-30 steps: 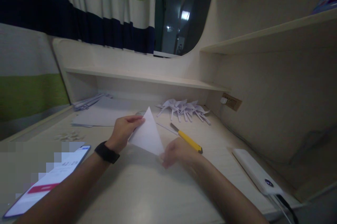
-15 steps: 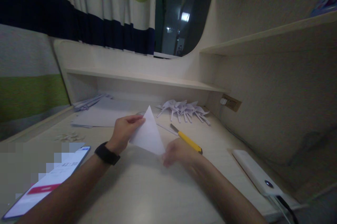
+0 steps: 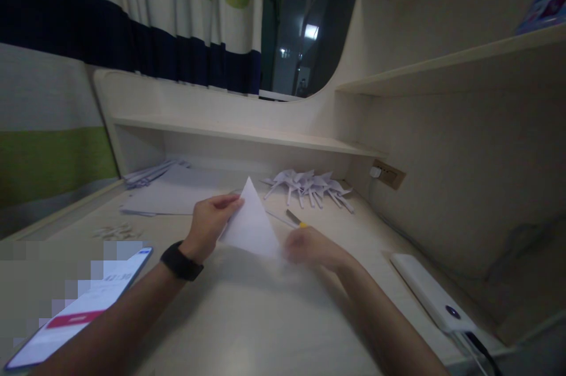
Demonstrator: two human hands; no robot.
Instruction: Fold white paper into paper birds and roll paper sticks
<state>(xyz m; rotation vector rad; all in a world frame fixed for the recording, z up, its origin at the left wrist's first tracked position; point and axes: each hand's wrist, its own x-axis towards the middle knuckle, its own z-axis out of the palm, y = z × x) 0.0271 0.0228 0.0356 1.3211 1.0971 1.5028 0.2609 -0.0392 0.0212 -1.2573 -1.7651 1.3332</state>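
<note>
A white sheet of paper, folded to a triangular shape, is held up above the desk. My left hand, with a black band on the wrist, pinches its left edge between thumb and fingers. My right hand is at the paper's lower right corner, its fingertips curled and smeared by motion; whether they grip the corner I cannot tell. Just behind that hand lies a utility knife, its blade showing and most of its yellow handle hidden. A thin pale strip lies beside the blade.
Several white paper pinwheels lie in a row at the back. Paper sheets are stacked at the back left, with small pale pieces in front. A lit phone lies at left, a white power bank with cables at right.
My right hand has shifted slightly up and now covers most of the knife's yellow handle. The paper's lower right corner has moved a little right. My left hand has hardly moved.
</note>
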